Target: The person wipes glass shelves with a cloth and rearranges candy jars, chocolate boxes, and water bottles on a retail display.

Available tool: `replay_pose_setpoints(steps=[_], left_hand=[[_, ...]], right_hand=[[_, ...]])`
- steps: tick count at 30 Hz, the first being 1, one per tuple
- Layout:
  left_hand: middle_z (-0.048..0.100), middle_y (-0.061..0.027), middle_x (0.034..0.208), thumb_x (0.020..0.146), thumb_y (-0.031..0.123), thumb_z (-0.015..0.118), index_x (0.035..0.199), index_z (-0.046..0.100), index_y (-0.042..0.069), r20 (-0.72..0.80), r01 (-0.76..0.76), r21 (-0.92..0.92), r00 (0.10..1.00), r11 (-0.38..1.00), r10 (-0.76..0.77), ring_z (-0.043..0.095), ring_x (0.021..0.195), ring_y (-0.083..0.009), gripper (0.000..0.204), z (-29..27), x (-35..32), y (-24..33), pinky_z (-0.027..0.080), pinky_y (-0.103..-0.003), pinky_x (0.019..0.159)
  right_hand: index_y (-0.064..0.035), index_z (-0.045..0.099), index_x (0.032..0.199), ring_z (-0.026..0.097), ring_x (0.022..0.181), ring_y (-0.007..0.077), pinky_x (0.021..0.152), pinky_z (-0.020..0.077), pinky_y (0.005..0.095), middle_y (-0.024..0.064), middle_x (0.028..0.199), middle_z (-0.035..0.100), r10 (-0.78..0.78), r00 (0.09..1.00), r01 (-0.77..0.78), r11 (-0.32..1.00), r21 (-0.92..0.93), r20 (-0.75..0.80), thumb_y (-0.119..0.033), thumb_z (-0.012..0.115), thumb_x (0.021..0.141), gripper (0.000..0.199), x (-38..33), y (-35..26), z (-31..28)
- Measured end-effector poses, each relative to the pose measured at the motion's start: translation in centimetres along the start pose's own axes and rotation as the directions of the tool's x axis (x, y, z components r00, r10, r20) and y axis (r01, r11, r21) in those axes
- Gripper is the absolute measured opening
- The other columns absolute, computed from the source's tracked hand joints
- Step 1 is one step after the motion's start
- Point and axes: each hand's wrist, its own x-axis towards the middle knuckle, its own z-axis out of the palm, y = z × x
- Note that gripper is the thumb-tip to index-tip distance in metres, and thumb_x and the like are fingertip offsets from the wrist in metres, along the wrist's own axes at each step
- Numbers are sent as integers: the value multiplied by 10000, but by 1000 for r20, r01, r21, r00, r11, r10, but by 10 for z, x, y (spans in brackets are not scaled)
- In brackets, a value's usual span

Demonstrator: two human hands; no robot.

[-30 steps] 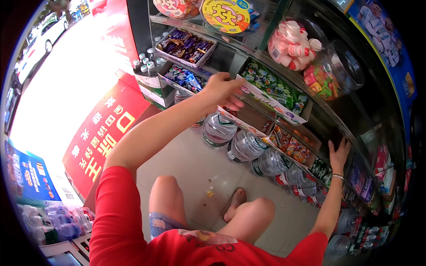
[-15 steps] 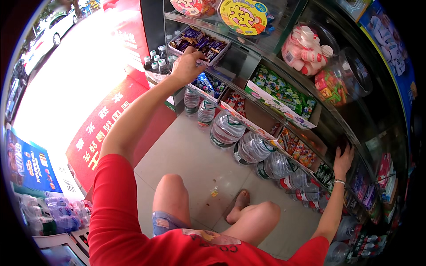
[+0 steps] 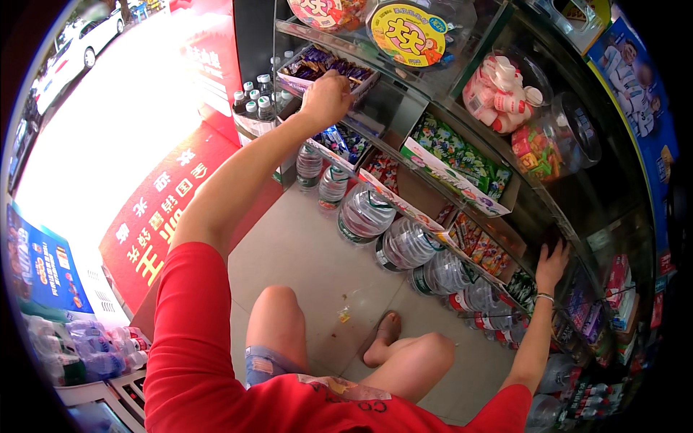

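At the upper shelf, my left hand (image 3: 328, 99) is at the front edge of an open box (image 3: 292, 81) of purple-wrapped snack bars (image 3: 315, 61). Its fingers are curled toward the bars, and their tips are hidden, so what they grip does not show. Below it on a lower shelf lie blue-wrapped sweets (image 3: 339, 141) in a box. Far to the right, my right hand (image 3: 551, 267) rests open against the edge of the glass shelving, fingers spread, holding nothing visible. Nearest to it is a box of dark green packets (image 3: 524, 287).
A box of green packets (image 3: 462, 155) and jars of sweets (image 3: 499, 94) fill the shelves. Large water bottles (image 3: 364, 214) line the floor under them. Wrapped bottle packs (image 3: 79, 350) stand at the left. Small litter (image 3: 344, 316) lies on the tiles.
My left hand has shifted right along the snack box, its fingers now more curled. My right hand stays at the shelf edge. The view has tilted slightly.
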Motion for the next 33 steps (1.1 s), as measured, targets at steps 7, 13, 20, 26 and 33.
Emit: replay_pose_setpoints(steps=[7,13,20,26,33], left_hand=[[549,-141,861,772,185,707,774,573,-4,-49,-83,35,995,996,85,605,751,-328,232,-8,-18,23,472,-418,655],[532,-113,883,785,121,691,825,555,37,14,-258,92,966,962,258,606,714,-330,165,2,-39,64,481,-437,613],[526,-106,885,733,103,705,822,550,41,7,-415,63,910,908,415,614,739,-301,189,45,-58,121,515,-395,578],[521,-103,861,732,104,696,799,539,47,-41,-441,-5,897,897,441,617,707,-286,179,66,-66,149,517,-382,567],[521,-106,864,751,92,673,818,535,43,-60,-393,-93,920,915,388,605,731,-286,161,77,-75,149,512,-376,574]], right_hand=[[9,437,1367,395,1259,467,1039,361,500,291,1398,395,45,999,-45,999,-11,22,-325,551,934,559,-2,-1,-2],[14,446,1350,432,1208,470,1004,389,510,284,1359,429,60,998,-60,998,-18,18,-298,573,917,548,2,-11,-7],[-2,501,1295,454,1181,454,985,403,502,257,1308,477,-14,993,14,1000,4,-120,-200,609,885,468,-1,-11,-8],[-89,485,1353,437,1226,430,1003,395,482,217,1370,448,-60,997,55,993,-108,-41,-66,633,816,558,-7,32,-21],[-55,507,1313,464,1198,432,973,412,481,238,1350,468,54,996,-63,986,-151,-64,-89,602,843,481,-75,75,-83]])
